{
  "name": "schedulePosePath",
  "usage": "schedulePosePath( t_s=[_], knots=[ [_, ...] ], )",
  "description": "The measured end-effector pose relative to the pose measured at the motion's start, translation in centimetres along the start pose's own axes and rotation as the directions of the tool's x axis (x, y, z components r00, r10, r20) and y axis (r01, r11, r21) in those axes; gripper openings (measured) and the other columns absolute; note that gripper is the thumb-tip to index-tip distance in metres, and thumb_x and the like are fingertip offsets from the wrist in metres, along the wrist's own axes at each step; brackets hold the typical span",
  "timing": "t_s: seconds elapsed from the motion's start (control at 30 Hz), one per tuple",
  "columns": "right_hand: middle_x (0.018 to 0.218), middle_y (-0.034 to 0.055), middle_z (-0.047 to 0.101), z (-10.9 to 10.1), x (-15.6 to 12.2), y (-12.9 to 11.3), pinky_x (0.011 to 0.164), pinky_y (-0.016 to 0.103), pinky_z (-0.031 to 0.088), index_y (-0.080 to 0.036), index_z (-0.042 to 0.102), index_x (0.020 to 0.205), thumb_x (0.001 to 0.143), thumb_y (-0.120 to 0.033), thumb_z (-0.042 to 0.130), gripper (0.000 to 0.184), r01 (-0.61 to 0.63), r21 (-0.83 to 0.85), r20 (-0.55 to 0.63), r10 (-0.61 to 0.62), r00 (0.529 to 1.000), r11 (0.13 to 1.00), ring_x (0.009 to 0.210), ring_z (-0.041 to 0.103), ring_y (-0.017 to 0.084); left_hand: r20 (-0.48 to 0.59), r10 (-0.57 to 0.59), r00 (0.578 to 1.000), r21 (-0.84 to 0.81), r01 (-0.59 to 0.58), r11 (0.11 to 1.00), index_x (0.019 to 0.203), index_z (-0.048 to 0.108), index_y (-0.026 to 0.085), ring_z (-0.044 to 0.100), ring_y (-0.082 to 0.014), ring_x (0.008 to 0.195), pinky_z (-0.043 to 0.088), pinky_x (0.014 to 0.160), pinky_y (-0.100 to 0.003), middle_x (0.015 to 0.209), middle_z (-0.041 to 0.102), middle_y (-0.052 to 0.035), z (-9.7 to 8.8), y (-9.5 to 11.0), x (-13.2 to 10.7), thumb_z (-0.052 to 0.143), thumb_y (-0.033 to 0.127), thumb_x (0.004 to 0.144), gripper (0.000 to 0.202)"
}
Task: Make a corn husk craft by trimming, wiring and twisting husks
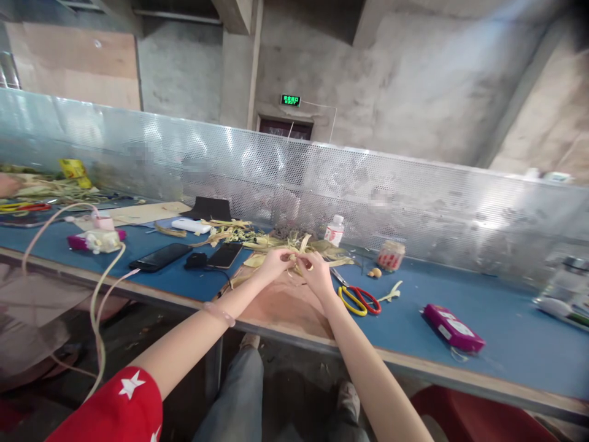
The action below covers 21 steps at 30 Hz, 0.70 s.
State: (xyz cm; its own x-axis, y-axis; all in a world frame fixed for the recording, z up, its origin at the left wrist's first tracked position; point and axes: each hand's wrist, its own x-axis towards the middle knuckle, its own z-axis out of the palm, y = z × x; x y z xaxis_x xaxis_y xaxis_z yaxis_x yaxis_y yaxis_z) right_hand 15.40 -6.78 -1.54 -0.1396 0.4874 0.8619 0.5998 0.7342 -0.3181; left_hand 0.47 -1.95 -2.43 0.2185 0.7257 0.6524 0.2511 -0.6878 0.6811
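Observation:
My left hand (277, 263) and my right hand (316, 271) meet over the brown board (288, 304) at the table's front edge. The fingers of both are pinched on a pale dried husk strip (304, 242), one end of which sticks up between them. How the strip runs inside the fingers is too small to make out. More yellowish husk pieces (257, 260) lie around and behind my hands. Scissors (358, 298) with one yellow and one red handle rest just right of my right hand, beside a small husk scrap (392, 291).
Two dark phones (161, 257) (225, 255) lie left on the blue table (460, 276), near a power strip (96, 240) with trailing cables. A bottle (334, 231), a jar (391, 255) and a purple pack (453, 328) stand rightward. Behind runs a perforated metal screen (414, 196). Another person's hand (9, 184) shows far left.

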Motion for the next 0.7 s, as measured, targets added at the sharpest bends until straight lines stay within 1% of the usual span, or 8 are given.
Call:
schedulePosePath(
  t_s=[0.17,0.27,0.43,0.5,0.6,0.7],
  knots=[
    [0.067,0.0035,0.057,0.4,-0.1,0.2,0.063,0.027,0.043,-0.018,0.065,0.082,0.080,-0.019,0.049,0.016,0.007,-0.053,0.021,-0.005,1.000,0.999,0.065,0.052,0.017,0.014,-0.020,1.000,-0.005,0.020,1.000,0.092,0.068,0.011,0.060,-0.0165,0.071,0.047,0.065,-0.026,0.080,0.070,-0.0075,0.1,0.1,-0.2,0.063,0.020,0.067,0.027],
    [0.066,0.0032,0.056,0.5,-0.1,0.1,0.064,0.028,0.043,-0.019,0.064,0.079,0.079,-0.019,0.049,0.015,-0.003,-0.077,0.028,0.005,1.000,0.997,0.067,0.052,0.017,0.017,-0.030,0.999,-0.029,0.031,0.999,0.092,0.068,0.011,0.061,-0.0177,0.074,0.047,0.067,-0.028,0.083,0.070,-0.0090,0.2,0.3,-0.2,0.064,0.019,0.066,0.027],
    [0.071,0.0034,0.058,0.6,-0.2,0.0,0.067,0.029,0.043,-0.020,0.063,0.081,0.078,-0.016,0.048,0.016,-0.013,-0.065,0.045,0.016,0.999,0.998,0.072,0.053,0.018,0.042,0.002,0.999,-0.071,0.001,0.997,0.092,0.068,0.012,0.062,-0.0181,0.075,0.048,0.069,-0.029,0.084,0.070,-0.0091,0.3,0.3,-0.2,0.063,0.020,0.067,0.027],
    [0.074,0.0042,0.059,0.8,-0.2,0.1,0.068,0.030,0.043,-0.020,0.062,0.084,0.079,-0.017,0.047,0.016,-0.040,-0.051,0.053,0.043,0.998,0.998,0.072,0.054,0.018,0.043,0.004,0.999,-0.060,-0.001,0.998,0.092,0.068,0.012,0.062,-0.0181,0.074,0.047,0.069,-0.029,0.084,0.070,-0.0091,0.3,0.1,-0.3,0.064,0.019,0.066,0.027],
    [0.076,0.0041,0.060,1.1,-0.2,0.6,0.066,0.029,0.043,-0.019,0.059,0.087,0.080,-0.021,0.050,0.012,-0.119,-0.027,0.039,0.120,0.992,0.993,0.070,0.053,0.018,0.042,-0.017,0.999,-0.025,0.018,1.000,0.092,0.068,0.012,0.062,-0.0186,0.075,0.047,0.068,-0.029,0.085,0.069,-0.0088,0.3,-0.1,-0.4,0.064,0.019,0.066,0.027],
    [0.073,0.0026,0.058,1.2,-0.2,0.9,0.065,0.028,0.042,-0.019,0.057,0.081,0.080,-0.024,0.051,0.008,-0.118,-0.011,0.035,0.118,0.992,0.993,0.068,0.053,0.017,0.046,-0.020,0.999,-0.005,0.020,1.000,0.092,0.067,0.013,0.062,-0.0187,0.077,0.047,0.069,-0.029,0.086,0.069,-0.0083,0.3,0.0,-0.4,0.062,0.018,0.066,0.027]
  ],
)
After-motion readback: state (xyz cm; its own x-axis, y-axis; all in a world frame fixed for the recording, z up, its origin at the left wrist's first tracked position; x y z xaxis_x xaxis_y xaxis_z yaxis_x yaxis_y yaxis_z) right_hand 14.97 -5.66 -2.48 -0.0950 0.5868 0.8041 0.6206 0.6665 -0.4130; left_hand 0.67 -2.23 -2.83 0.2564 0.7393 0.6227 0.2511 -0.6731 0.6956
